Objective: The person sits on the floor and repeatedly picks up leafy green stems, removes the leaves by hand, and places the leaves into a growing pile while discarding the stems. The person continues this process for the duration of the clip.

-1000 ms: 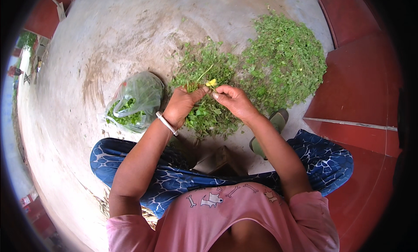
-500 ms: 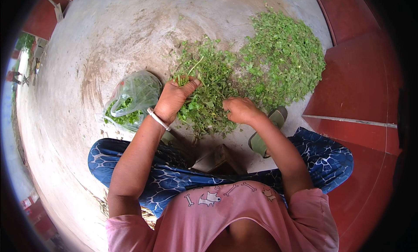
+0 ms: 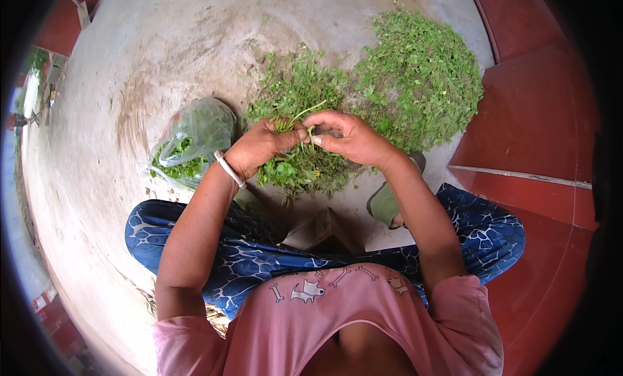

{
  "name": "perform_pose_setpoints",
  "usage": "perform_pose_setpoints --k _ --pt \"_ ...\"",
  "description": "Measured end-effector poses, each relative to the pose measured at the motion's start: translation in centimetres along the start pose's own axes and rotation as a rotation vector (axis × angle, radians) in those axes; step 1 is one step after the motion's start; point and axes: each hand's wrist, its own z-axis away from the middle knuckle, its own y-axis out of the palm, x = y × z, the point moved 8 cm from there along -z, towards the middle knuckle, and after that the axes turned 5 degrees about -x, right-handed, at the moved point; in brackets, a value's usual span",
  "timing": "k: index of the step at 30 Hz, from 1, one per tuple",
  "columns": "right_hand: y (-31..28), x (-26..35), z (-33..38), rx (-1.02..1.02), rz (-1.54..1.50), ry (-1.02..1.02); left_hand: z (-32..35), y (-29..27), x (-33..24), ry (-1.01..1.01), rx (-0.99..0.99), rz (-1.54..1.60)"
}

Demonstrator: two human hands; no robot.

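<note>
A person seated over a concrete floor (image 3: 162,58) works a sprig (image 3: 300,119) of leafy greens between both hands, just above the near heap (image 3: 295,158). The left hand (image 3: 263,149) has its grip closed on the sprig's lower stalk; the right hand (image 3: 350,139) pinches its upper part between thumb and fingertips. By the look of it the sprig is light, limp and easily bruised (thin stems, small soft leaves), so the stalk seems the surest place to hold, the leaves likely to tear or slip off under a pull. A larger, looser pile (image 3: 418,77) lies far right, touching the near heap at its edge. A clear plastic bag (image 3: 191,139) with more greens sits left, just beside the left wrist. Open floor stretches far and left; on the right a red step (image 3: 538,116) bounds the floor close to the pile, and a green sandal (image 3: 386,200) rests near the right forearm.
</note>
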Motion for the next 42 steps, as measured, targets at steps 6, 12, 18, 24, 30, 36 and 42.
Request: perform_pose_setpoints --k 6,12,18,24,30,36,42 --pt "0.3 -1.7 0.0 -0.052 0.029 0.071 0.0 0.2 0.6 -0.025 -0.073 -0.083" --pt "0.0 -1.7 0.0 -0.179 0.137 0.083 -0.2 0.2 0.9 -0.024 -0.103 -0.132" --pt "0.2 -2.3 -0.1 -0.25 0.113 0.057 -0.1 0.5 -0.6 0.215 -0.186 -0.441" --pt "1.2 -3.0 0.1 -0.385 0.094 0.053 0.0 -0.2 -0.8 0.289 -0.342 -0.65" --pt "3.5 -5.5 -0.2 -0.403 -0.207 0.027 -0.7 -2.0 0.6 0.263 -0.44 -0.574" --pt "2.9 -4.7 1.4 -0.321 0.422 -0.04 -0.7 -5.1 -0.7 0.349 -0.503 -0.501" --pt "-11.7 -11.9 5.1 -0.73 0.964 0.346 -0.5 -2.6 -1.0 0.212 -0.29 -0.299"
